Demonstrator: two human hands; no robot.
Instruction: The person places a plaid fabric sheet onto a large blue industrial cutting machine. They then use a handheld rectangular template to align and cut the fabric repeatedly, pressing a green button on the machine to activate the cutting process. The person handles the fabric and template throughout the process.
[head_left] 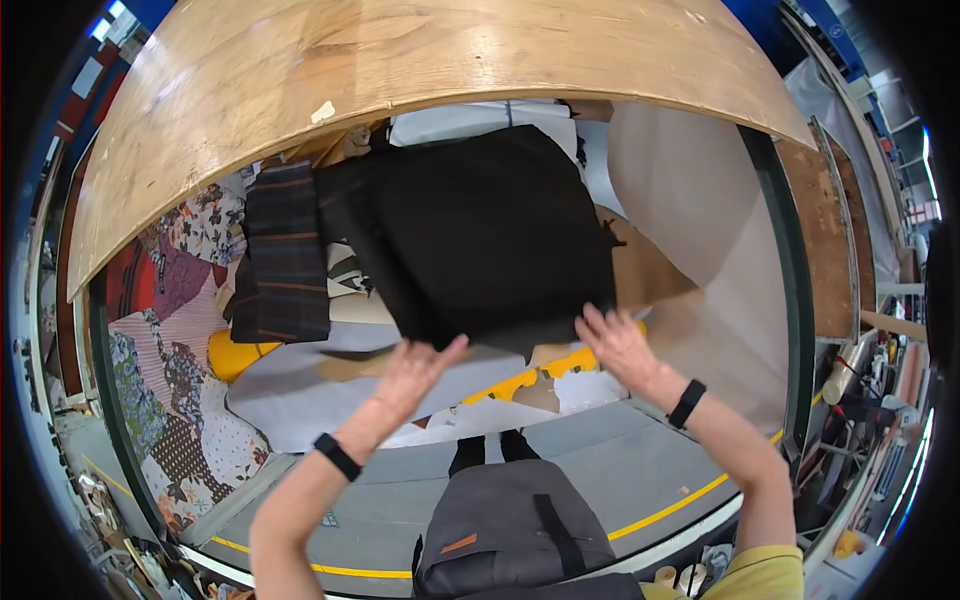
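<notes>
A large folded piece of black cloth (490, 230) lies over the middle of a bin under a wooden board, its left edge smeared by motion. My left hand (415, 372) is at the cloth's near left corner, thumb and fingers apart. At the near right corner my right hand (622, 350) has its fingers spread against the edge. To the left is a folded dark striped cloth (285, 255). Beneath the black cloth show a grey sheet (300, 385), brown pieces (650, 270) and a yellow roll (235, 355).
The wooden board (450, 60) overhangs the bin's far side. Patterned fabric scraps (185, 400) fill the left, and a large beige sheet (740, 330) curves up at the right. Dark metal posts (785, 290) flank the bin. A grey bag (510, 530) hangs before me.
</notes>
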